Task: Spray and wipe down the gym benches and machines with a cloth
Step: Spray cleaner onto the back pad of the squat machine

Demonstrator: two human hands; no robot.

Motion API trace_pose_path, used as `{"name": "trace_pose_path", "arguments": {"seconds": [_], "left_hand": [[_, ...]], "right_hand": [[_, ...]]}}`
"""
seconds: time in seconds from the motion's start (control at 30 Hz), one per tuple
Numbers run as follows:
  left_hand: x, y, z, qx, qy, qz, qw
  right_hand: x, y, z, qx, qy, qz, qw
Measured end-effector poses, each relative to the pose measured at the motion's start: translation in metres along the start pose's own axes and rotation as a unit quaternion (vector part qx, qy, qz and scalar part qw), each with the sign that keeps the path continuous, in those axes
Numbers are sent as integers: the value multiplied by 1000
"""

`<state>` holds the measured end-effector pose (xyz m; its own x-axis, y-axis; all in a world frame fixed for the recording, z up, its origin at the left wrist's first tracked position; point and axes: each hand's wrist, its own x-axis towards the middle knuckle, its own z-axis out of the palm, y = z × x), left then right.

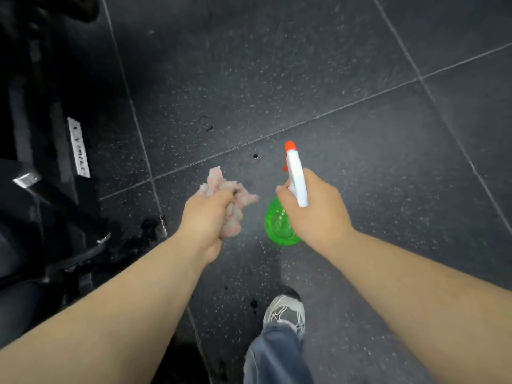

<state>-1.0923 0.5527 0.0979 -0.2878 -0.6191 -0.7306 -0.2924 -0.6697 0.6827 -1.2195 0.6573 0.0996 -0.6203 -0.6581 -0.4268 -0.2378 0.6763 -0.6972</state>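
My left hand (205, 217) grips a bunched pink and grey cloth (230, 195) above the floor. My right hand (315, 209) holds a spray bottle (278, 225) with a green body, a white head and an orange nozzle that points forward. Both hands are held out in front of me, about a hand's width apart. A black gym machine (50, 162) with a silver label stands at the left, apart from both hands.
The floor (332, 92) is dark speckled rubber tile with pale seams. My shoe (285, 311) and blue jeans leg show at the bottom centre. The machine's base and metal feet reach out along the left edge.
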Motion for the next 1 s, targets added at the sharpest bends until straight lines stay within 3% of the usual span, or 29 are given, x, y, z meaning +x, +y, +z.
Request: {"name": "trace_pose_path", "arguments": {"seconds": [0.1,0.2,0.37,0.57,0.77,0.93,1.0], "left_hand": [[-10,32,40,57,-32,-13,998],[-18,61,70,43,-40,-37,998],[3,87,90,101,-144,-21,984],[37,98,118,179,-129,-66,973],[66,121,143,304,-250,-88,915],[83,146,131,483,-323,-60,811],[90,156,124,517,-315,-49,795]], "right_hand": [[1,2,-56,34,36,32,998],[0,2,-98,25,54,46,997],[4,8,-122,24,73,63,995],[8,16,-121,83,124,102,983],[4,9,-87,104,176,192,960],[5,-9,-46,152,223,226,936],[7,-13,-39,143,215,210,943]]}}
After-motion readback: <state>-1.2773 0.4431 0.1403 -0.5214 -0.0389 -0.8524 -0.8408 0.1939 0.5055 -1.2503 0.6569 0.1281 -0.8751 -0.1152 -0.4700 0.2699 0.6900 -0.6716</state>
